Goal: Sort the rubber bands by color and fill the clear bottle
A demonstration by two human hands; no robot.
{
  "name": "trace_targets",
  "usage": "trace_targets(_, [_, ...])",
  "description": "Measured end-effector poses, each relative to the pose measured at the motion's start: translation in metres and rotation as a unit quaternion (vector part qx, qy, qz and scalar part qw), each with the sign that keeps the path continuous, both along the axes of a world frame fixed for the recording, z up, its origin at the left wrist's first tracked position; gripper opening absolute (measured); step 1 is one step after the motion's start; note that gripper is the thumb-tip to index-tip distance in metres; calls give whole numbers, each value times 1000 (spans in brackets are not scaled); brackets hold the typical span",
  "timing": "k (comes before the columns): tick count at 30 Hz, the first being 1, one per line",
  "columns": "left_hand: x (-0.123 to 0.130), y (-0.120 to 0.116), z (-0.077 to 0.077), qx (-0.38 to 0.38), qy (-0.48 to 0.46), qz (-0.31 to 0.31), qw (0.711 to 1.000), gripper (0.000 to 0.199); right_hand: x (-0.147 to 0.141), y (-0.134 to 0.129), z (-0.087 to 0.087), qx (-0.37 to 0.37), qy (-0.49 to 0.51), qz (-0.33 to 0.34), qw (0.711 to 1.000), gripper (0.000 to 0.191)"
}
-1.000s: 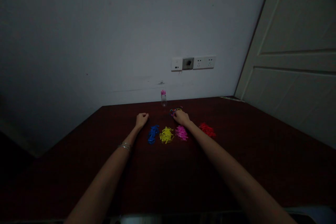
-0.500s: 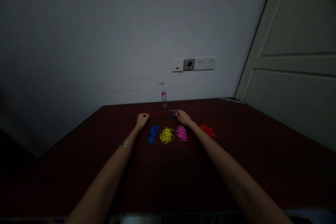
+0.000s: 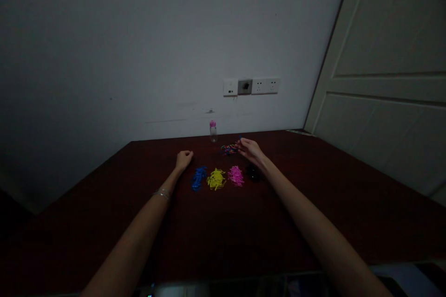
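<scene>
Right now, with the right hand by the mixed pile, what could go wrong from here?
1. The right hand seems to pinch a small blue piece at the fingertips, so it could slip and drop back into the mixed pile.
2. The right forearm runs close by the dark pile; a low sweep might scatter it.
3. The yellow pile and pink pile lie close together, so a nudge could mix them.

1 head-worn view, above the near side of the table, looking forward and down, wall well back
</scene>
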State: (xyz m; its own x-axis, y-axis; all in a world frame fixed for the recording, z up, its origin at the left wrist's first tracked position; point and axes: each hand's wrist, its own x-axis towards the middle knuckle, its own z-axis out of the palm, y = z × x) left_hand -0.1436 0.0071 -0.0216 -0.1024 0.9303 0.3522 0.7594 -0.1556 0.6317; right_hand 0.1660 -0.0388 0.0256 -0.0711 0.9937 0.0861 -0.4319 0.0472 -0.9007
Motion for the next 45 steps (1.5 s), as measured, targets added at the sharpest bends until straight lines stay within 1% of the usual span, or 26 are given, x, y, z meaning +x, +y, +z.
trace_targets(3, [-1,1,-1,-1,-3,0,1000,35,1,-6,0,-9,10,2,1000,11])
trace_targets(5, [-1,2,-1,-3,-2,1,1000,35,-1,-10,-1,-12,-10,2,1000,11])
trace_targets(7, [-1,2,0,-4,3,0,1000,36,-7,-13,-4,-9,-59,6,998,9])
trace_targets(9, [-1,2,1,-4,6,0,1000,36,-17,-14,-7,12,-143,14,990,9])
trace_targets(10, [0,2,1,-6,6,1,1000,36,-23,-15,-9,33,-196,18,980,10])
trace_targets(12, [0,2,2,-12,5,3,1000,35,-39,-16,-11,100,-309,20,945,13])
trace_targets(13, [0,2,3,-14,5,5,1000,36,-48,-17,-11,148,-365,19,919,13])
trace_targets(15, [0,2,3,-14,6,8,1000,36,-66,-19,-11,235,-464,8,854,11])
trace_targets(17, [0,1,3,-8,9,11,1000,35,-84,-21,-9,291,-539,15,791,11])
trace_targets(18, [0,1,3,-5,11,12,1000,35,-91,-21,-9,307,-562,19,768,12])
trace_targets(19, [1,1,3,-2,12,12,1000,35,-98,-21,-9,320,-576,24,752,11])
trace_targets(20, [1,0,3,-1,13,12,1000,35,-104,-21,-8,329,-583,30,742,11])
trace_targets(22, [1,-1,4,1,17,7,1000,35,-112,-20,-9,338,-586,49,735,9])
trace_targets(24, [2,-1,4,2,24,2,1000,36,-115,-19,-11,338,-582,78,736,9])
trace_targets(26, [3,-2,6,0,31,1,1000,36,-112,-18,-12,335,-570,96,744,17])
trace_targets(29, [4,-1,7,-10,34,7,999,36,-99,-19,-13,327,-550,87,763,32])
trace_targets(32, [4,-1,8,-16,37,10,999,35,-77,-18,-11,312,-533,54,785,36])
trace_targets(35, [3,1,6,-16,45,10,999,34,-42,-15,-9,309,-516,1,799,35])
trace_targets(38, [2,4,3,-15,53,16,998,34,6,-11,-11,287,-517,-79,803,34])
trace_targets(40, [2,8,3,-16,64,22,998,33,42,-9,-16,262,-532,-148,791,34])
trace_targets(43, [8,13,9,-37,100,32,994,30,93,-10,-27,194,-570,-240,762,33])
trace_targets(44, [12,15,12,-48,115,32,992,29,107,-12,-31,175,-589,-257,746,33])
trace_targets(45, [17,17,15,-55,130,30,990,29,120,-14,-35,159,-612,-259,730,34])
